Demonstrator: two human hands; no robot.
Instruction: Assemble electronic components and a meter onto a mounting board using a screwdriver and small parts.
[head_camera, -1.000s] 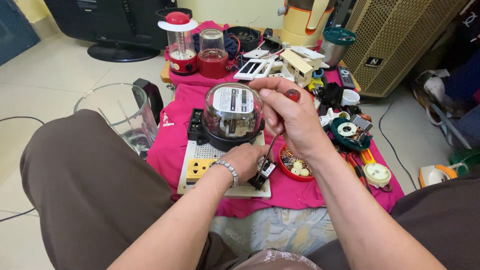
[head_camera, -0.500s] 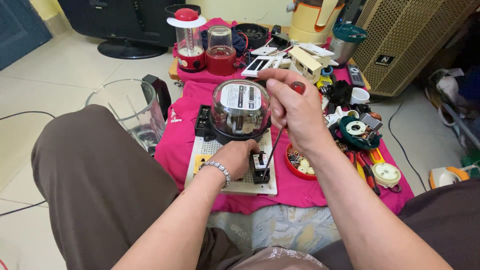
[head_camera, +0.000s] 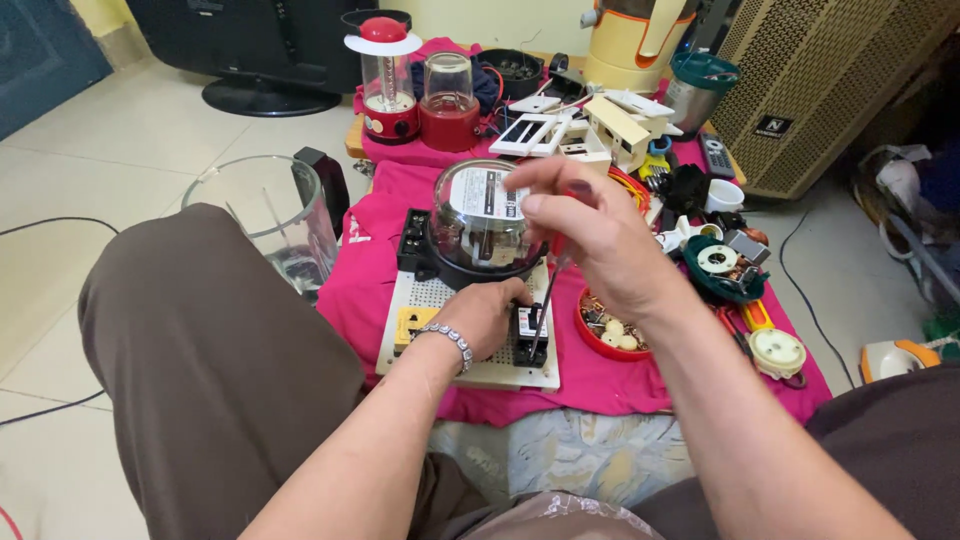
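Both hands closed: right hand (head_camera: 590, 235) on screwdriver (head_camera: 548, 300), left hand (head_camera: 490, 315) on breaker (head_camera: 531, 335)

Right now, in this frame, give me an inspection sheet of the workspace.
Surface: pink cloth over a low table, white perforated board on it.
Job's things: black breaker on the board; glass-domed meter behind it.
Clutter: red dish of small parts, glass blender jug, red lantern, white switch plates.
Grips: left hand steadies the breaker; right hand holds a red-handled screwdriver, tip at the breaker.
Cables: black cable on the floor.
Surroundings: tiled floor, beige speaker.
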